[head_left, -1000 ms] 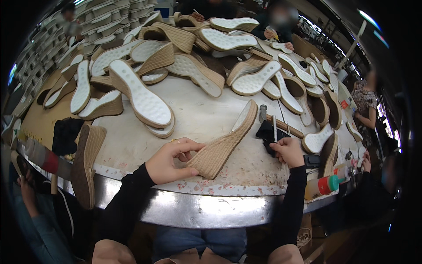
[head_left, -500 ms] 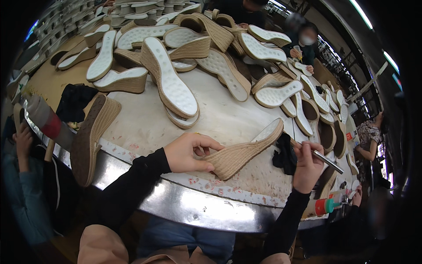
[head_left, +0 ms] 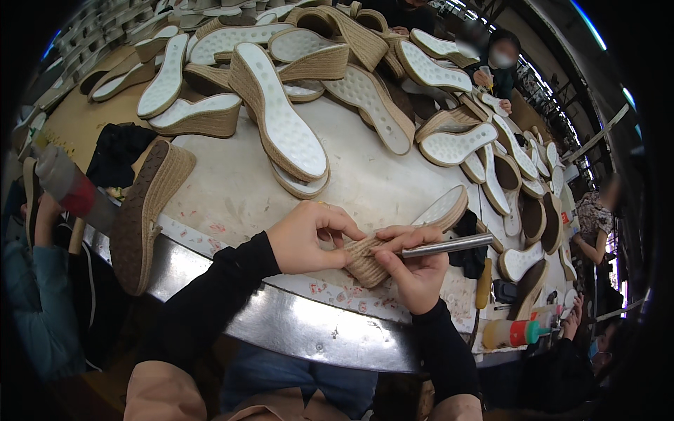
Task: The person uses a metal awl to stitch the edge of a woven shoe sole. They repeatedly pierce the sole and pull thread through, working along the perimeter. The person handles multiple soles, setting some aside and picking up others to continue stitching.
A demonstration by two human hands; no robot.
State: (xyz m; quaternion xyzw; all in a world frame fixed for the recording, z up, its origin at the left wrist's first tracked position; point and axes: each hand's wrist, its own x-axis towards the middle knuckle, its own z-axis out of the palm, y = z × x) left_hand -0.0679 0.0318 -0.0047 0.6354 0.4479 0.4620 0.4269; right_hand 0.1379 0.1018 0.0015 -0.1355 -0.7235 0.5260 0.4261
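A rope-wrapped wedge shoe sole [head_left: 364, 265] with a white dimpled top lies across the near side of the table, its toe end pointing away to the right. My left hand [head_left: 305, 238] grips its heel end between thumb and fingers. From the other side, my right hand [head_left: 419, 277] is at the rope-covered side of the wedge, fingertips touching it. A slim silvery metal rod tool [head_left: 460, 244] is held in that hand, its shaft sticking out to the right. The tool's other end is hidden by my fingers.
Many similar wedge soles [head_left: 288, 137] are heaped across the table. One with a brown underside [head_left: 144, 217] leans at the left edge. Squeeze bottles [head_left: 502, 334], a yellow-handled tool [head_left: 484, 284] and black cloths [head_left: 116, 154] lie around. Co-workers [head_left: 497, 67] stand beyond and beside the table.
My right hand has moved left with the metal tool, from beside the black cloth onto the wedge sole. The sole has turned a little, and my left hand still grips it.
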